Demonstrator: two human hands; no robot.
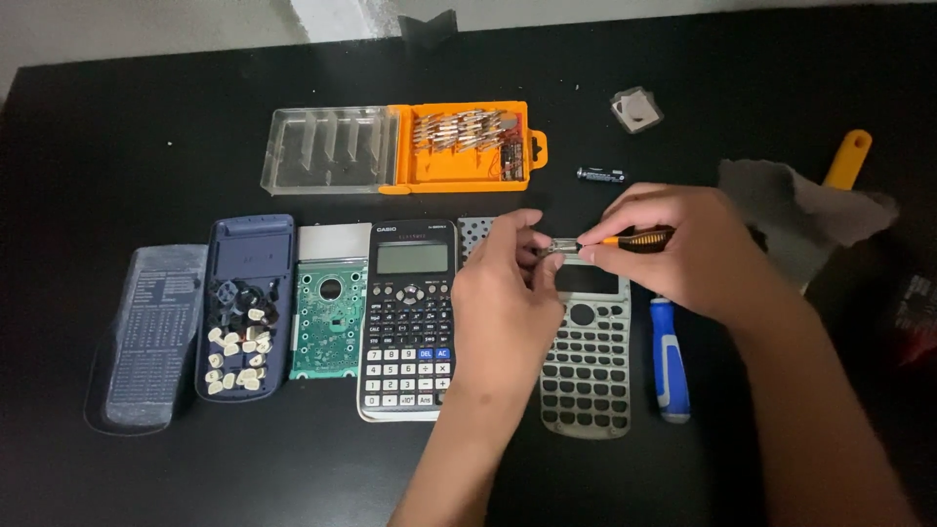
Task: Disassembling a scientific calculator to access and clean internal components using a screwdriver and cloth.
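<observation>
The left hand (503, 303), nearest the camera, pinches a small silvery metal part (563, 247) between thumb and fingertips, holding it steady above the grey plastic calculator keypad frame (586, 366) near the middle of the black table (146, 146). The right hand (683, 254) is clamped on an orange-handled precision screwdriver (639, 237), its tip meeting the part, apparently to work on it. Just right of the frame lies a blue-and-white screwdriver (669, 361); to its left sit an assembled black calculator (410, 317), a green circuit board (330, 320) and a blue shell holding loose keys (244, 307). Toward the far edge stands an open orange bit case (468, 146), with a black battery (600, 176) beside it.
</observation>
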